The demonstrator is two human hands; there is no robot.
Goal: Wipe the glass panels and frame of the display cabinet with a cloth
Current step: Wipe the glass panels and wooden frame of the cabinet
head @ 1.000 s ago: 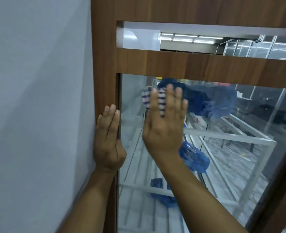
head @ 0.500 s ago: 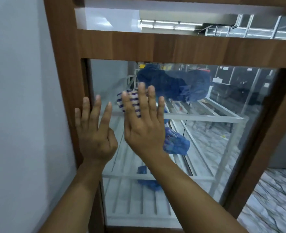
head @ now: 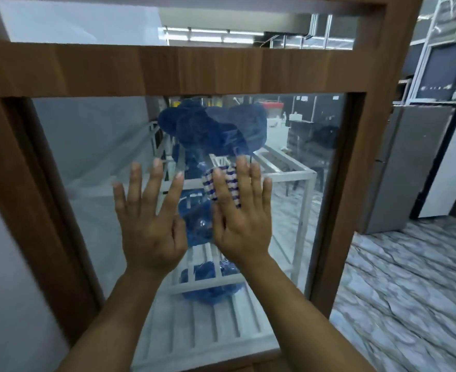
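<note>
We see the striped cloth (head: 222, 183) pinned flat against the glass panel (head: 92, 162) beneath the spread fingers (head: 256, 181) of our right hand (head: 241, 221), its blue and white bands showing between and beside them. Just to the left of that hand, our left hand (head: 149, 224) lies palm-down and wide open on the same pane, holding nothing. The wooden frame (head: 167, 68) runs above both hands, and blue bundles (head: 213, 130) sit behind the glass beyond our fingertips.
</note>
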